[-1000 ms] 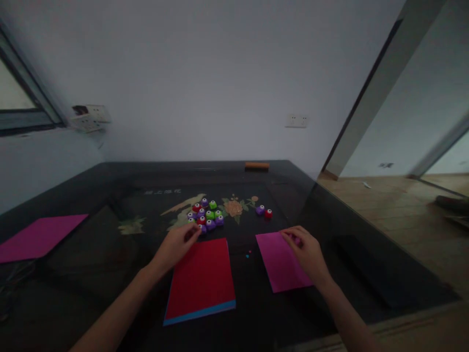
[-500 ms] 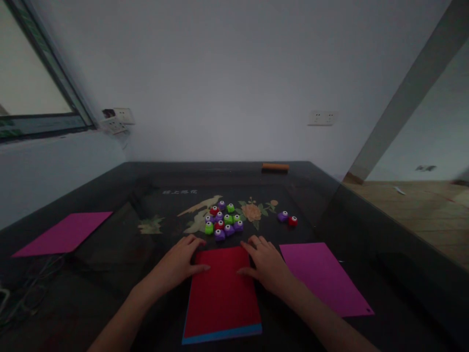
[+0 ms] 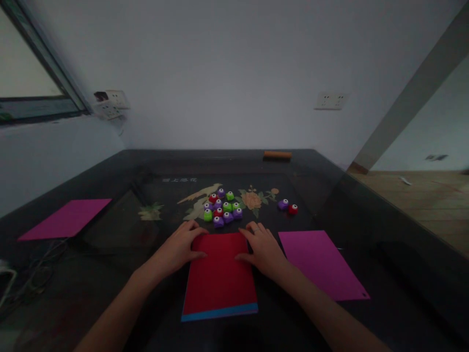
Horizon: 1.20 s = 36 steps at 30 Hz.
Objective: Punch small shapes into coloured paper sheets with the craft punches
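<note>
A stack of coloured paper point(image 3: 220, 278) lies on the dark table in front of me, a red sheet on top and a blue edge showing at the near side. My left hand point(image 3: 182, 246) grips its far left corner, thumb on the red sheet and fingers curved over the edge. At the far right corner my right hand point(image 3: 261, 247) holds the stack the same way. Just beyond both hands sits a cluster of small purple, green and red toys with eyes point(image 3: 223, 208). The fingertips at the paper's edges are partly hidden.
One magenta sheet point(image 3: 318, 261) lies right of my right hand, another magenta sheet point(image 3: 68, 219) far left. A purple toy point(image 3: 283, 205) and a red toy point(image 3: 292, 209) sit apart on the right. An orange-brown bar point(image 3: 277, 155) lies at the back; cables point(image 3: 42, 274) are at left.
The camera has tilted slightly down, so the table and everything on it appear higher in the picture. Both hands stay at the stack's far corners, with little visible change in their grip.
</note>
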Available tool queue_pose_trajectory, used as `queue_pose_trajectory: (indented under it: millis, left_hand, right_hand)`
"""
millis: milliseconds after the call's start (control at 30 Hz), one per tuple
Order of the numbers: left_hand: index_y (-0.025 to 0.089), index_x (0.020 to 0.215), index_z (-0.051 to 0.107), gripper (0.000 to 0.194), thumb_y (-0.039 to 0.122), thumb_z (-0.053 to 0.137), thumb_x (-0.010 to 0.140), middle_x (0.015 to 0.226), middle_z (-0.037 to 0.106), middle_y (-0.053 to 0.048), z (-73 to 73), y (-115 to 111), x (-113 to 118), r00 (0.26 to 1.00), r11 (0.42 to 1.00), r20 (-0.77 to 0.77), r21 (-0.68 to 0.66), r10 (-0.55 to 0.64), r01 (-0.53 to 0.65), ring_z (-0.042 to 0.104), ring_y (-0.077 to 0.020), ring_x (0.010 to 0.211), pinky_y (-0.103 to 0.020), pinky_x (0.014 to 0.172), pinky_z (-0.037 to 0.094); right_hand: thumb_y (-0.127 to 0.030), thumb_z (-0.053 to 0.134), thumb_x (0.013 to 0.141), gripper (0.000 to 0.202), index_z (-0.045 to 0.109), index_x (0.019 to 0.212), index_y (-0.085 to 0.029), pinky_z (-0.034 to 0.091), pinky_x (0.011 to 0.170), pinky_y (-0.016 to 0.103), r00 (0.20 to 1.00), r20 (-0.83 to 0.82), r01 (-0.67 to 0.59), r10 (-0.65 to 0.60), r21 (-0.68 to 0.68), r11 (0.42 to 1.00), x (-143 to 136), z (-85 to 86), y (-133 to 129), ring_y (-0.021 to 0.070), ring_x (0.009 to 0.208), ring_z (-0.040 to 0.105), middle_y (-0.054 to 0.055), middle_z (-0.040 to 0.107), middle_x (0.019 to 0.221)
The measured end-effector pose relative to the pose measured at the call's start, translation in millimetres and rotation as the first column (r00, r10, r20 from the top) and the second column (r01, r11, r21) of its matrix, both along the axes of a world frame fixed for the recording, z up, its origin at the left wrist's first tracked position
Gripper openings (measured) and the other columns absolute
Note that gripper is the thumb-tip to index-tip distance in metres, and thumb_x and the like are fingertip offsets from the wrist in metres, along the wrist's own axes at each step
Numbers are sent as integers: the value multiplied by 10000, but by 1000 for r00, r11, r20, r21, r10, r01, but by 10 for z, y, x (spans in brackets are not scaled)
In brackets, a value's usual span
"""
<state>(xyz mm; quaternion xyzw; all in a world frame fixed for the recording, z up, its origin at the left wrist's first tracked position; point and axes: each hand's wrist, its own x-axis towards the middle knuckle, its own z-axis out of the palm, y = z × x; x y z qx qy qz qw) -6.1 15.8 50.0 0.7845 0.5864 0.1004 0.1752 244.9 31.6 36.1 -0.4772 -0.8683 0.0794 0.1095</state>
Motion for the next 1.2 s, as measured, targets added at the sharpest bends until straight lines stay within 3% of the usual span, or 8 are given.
queue_pose_trajectory:
  millis: [233, 433, 600, 767, 867, 1100, 1200]
  left_hand:
    - [230, 931, 641, 177, 232, 585, 763, 995, 614, -39, 54, 15, 28, 999, 999, 6, 10, 41, -41, 576, -219, 939, -310, 816, 430]
    - [230, 830, 644, 144, 259, 507, 795, 820, 667, -11, 108, 27, 41, 996, 996, 42, -59, 76, -73, 610, -193, 769, -264, 660, 419]
    - [228, 804, 656, 160, 309, 519, 792, 807, 688, -7, 134, 37, 23, 980, 996, 183, -56, 72, -63, 618, -205, 763, -280, 663, 422]
    - [203, 807, 653, 194, 365, 550, 785, 771, 678, -17, 166, 41, 1, 946, 992, 306, -85, 112, -90, 604, -200, 719, -281, 646, 432]
    - [189, 812, 640, 232, 404, 553, 792, 782, 668, -23, 195, 37, -7, 913, 989, 383, -107, 139, -105, 607, -202, 744, -282, 656, 444]
    - [180, 769, 616, 244, 423, 584, 761, 774, 641, -4, 283, 20, 20, 803, 966, 537, -161, 258, -203, 595, -177, 729, -264, 642, 445]
    - [180, 777, 611, 262, 440, 599, 748, 744, 629, 6, 292, 16, 21, 745, 948, 587, -165, 316, -272, 582, -161, 685, -240, 591, 423]
  right_hand:
    - [-486, 725, 676, 591, 581, 1170, -195, 464, 786, 436, 999, -40, 23, -24, -17, 1000, -12, -6, 2, 306, 1015, 530, 108, 568, 1121]
    - [-479, 738, 661, 655, 541, 1214, -189, 450, 804, 433, 998, -53, 36, -38, -30, 999, -9, -1, 6, 310, 1037, 521, 112, 562, 1142]
    - [-309, 716, 714, 352, 584, 1024, -207, 438, 806, 354, 973, -218, 65, -78, -64, 996, -4, 26, 12, 241, 997, 552, 65, 601, 1043]
    - [-234, 641, 761, 62, 587, 779, -209, 406, 625, 262, 877, -444, 104, -184, -198, 975, -2, 2, 53, 156, 711, 583, -5, 624, 744]
    - [-266, 629, 761, 99, 586, 705, -196, 380, 546, 248, 786, -565, 62, -251, -333, 941, -4, -15, 85, 146, 607, 572, -12, 616, 640]
    - [-342, 618, 744, 185, 559, 675, -181, 423, 530, 248, 585, -727, -129, -360, -521, 844, 17, 64, 112, 141, 572, 576, -13, 598, 606]
    - [-391, 635, 743, 224, 576, 733, -175, 408, 504, 225, 578, -728, -230, -369, -579, 782, 41, 145, 93, 126, 566, 575, -17, 611, 627]
